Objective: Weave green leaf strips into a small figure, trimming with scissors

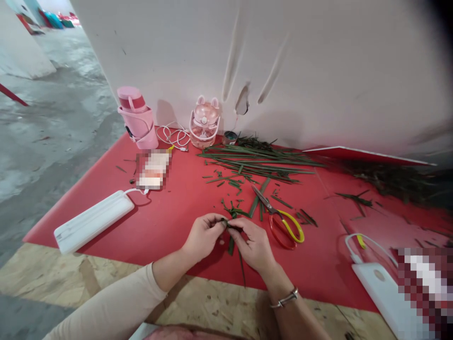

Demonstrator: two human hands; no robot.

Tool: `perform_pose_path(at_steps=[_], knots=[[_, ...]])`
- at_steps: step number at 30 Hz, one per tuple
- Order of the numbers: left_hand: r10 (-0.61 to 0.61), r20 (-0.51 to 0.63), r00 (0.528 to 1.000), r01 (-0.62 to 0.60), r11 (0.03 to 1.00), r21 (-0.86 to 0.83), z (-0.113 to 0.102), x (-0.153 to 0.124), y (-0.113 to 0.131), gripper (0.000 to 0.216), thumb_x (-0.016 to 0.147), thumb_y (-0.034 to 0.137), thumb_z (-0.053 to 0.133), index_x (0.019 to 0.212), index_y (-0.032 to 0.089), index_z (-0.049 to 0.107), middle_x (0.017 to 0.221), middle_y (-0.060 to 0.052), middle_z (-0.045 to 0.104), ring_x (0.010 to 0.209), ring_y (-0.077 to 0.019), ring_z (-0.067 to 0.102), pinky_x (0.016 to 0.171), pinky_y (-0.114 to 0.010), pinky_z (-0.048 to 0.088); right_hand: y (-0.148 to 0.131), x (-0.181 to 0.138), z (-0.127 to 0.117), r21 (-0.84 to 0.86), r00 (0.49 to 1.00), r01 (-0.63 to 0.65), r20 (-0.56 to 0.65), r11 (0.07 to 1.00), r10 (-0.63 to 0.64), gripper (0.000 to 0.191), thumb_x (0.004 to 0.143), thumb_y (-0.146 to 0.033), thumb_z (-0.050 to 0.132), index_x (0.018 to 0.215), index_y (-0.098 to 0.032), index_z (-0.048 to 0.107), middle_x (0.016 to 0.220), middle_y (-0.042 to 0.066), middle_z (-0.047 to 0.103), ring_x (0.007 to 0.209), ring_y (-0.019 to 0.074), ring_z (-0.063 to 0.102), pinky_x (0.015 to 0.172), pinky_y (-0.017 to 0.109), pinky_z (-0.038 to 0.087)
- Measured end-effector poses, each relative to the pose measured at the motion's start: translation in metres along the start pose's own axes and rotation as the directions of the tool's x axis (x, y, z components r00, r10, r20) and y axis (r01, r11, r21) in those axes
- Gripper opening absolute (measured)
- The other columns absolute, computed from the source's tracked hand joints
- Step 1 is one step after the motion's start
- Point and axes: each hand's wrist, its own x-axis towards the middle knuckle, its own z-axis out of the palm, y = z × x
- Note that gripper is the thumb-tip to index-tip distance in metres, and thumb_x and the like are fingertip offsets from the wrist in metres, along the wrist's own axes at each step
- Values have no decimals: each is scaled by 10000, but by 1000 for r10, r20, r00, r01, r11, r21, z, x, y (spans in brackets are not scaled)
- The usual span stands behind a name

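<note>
Clock directions are read from the hands, with twelve straight ahead. At nine o'clock on the red-covered counter, a long white power bank lies at a slant, and a short white lead runs from it to a pixelated flat item at ten. At eleven stand a pink tumbler in a carrying sleeve and, right of it, a loosely coiled white cable.

The left hand, below a pale sleeve, has its grip together, thumb and fingers pinched on a folded green strip. That strip is at the clock's centre, between both hands just above the counter, with narrow ends trailing toward six. The right hand, a bracelet at its wrist, has its grip clamped on the same strip, fingertips close beside the left ones.

Near twelve, by the wall, are a pink jar with two rounded ears and a small round tin. Long green leaves lie in a bundle at one o'clock, short cuttings scattered before them. At three, scissors with one yellow and one red handle lie slightly open, blades toward eleven. Farther off, a blurred dark green heap spreads between two and three; another white power bank sits at four.
</note>
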Motion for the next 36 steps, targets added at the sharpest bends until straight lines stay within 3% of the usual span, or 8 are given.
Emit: perform_pose_path(at_steps=[5,12,19,23,27,31,33,36], knots=[[-79,13,997,80,991,-104,2,0,-2,182,648,269,616,754,120,607,555,17,542,443,-62,450,445,-195,401,1,1,1,70,990,-136,-23,988,138,99,820,-209,518,810,-197,616,694,14,629,634,129,595,592,230,471],[374,97,922,-381,840,385,-4,-10,7,176,768,294,551,796,177,680,777,-44,676,739,-144,592,735,-261,455,-2,3,10,449,875,-434,6,781,483,165,778,-340,556,762,-176,548,541,-27,513,453,97,490,430,203,414],[-13,23,1000,12,998,69,-1,1,2,264,738,395,555,707,134,580,539,27,531,402,-64,441,416,-196,376,-1,1,4,235,967,-248,8,940,254,97,792,-257,553,832,-188,608,715,23,611,651,136,575,604,241,475],[89,101,991,-106,979,177,-5,1,0,268,761,389,540,765,132,614,583,4,567,466,-81,484,482,-210,405,-2,0,6,285,932,-338,-29,897,361,128,808,-298,528,778,-183,576,581,-11,548,516,114,524,492,219,436],[350,250,903,-429,748,505,-11,-4,7,238,813,330,486,853,184,669,734,-42,656,681,-136,577,683,-250,436,-3,2,8,425,876,-431,-13,796,482,163,770,-331,568,747,-171,545,513,-34,501,450,94,482,429,202,402],[419,353,836,-544,561,623,-15,-6,11,249,823,308,454,904,204,665,845,-67,672,782,-168,583,761,-278,424,-2,1,12,543,830,-484,36,686,557,183,743,-338,598,743,-170,526,489,-48,495,412,72,449,392,182,376],[407,327,853,-520,608,600,-14,-5,10,234,812,313,466,849,196,665,808,-63,661,757,-160,572,747,-272,427,-1,1,14,571,815,-498,50,653,578,188,741,-342,602,746,-171,521,480,-54,494,394,68,443,375,175,370],[225,192,955,-286,868,406,-10,-1,7,249,792,348,481,707,165,628,628,-22,589,563,-109,512,575,-230,437,0,1,13,535,845,-470,41,702,533,170,766,-334,579,777,-167,551,509,-35,532,430,90,506,405,195,427]])
